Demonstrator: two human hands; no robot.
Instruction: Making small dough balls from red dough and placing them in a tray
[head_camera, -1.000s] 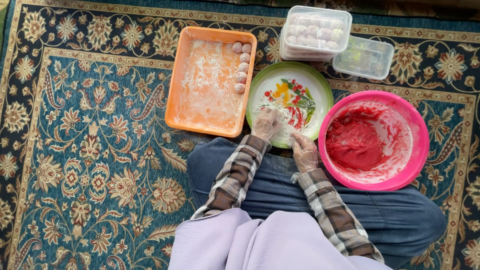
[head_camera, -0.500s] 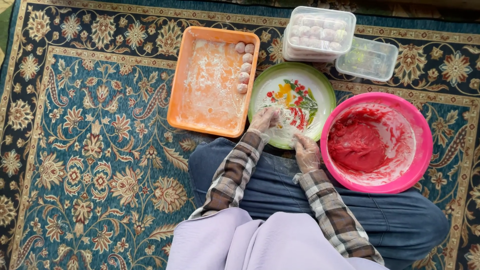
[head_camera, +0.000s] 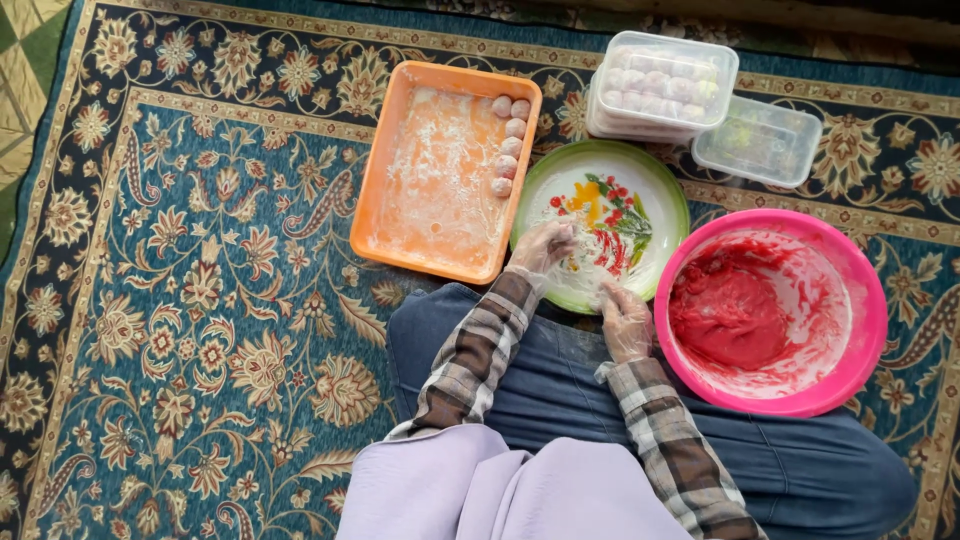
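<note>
Both my hands wear thin clear gloves and rest on a green-rimmed plate (head_camera: 668, 196) with a coloured flower print and a floury patch. My left hand (head_camera: 543, 246) lies on the plate's left part with its fingers curled. My right hand (head_camera: 626, 320) touches the plate's near edge, fingers pointing at the floury patch. Whether either hand holds anything is hidden by the fingers. Left of the plate lies an orange tray (head_camera: 400, 150) dusted with flour, with several pale pink dough balls (head_camera: 507, 146) along its right side. To the right stands a pink bowl (head_camera: 860, 370) of red paste (head_camera: 728, 320).
Behind the plate are stacked clear plastic boxes (head_camera: 662, 82) holding pale balls, and a separate clear box (head_camera: 757, 140) beside them. Everything sits on a patterned blue-green carpet (head_camera: 180, 300). My legs in blue jeans (head_camera: 560, 380) are folded below the plate.
My hands stay on the plate; the left hand has shifted slightly further onto it. The tray, bowl and boxes have not moved.
</note>
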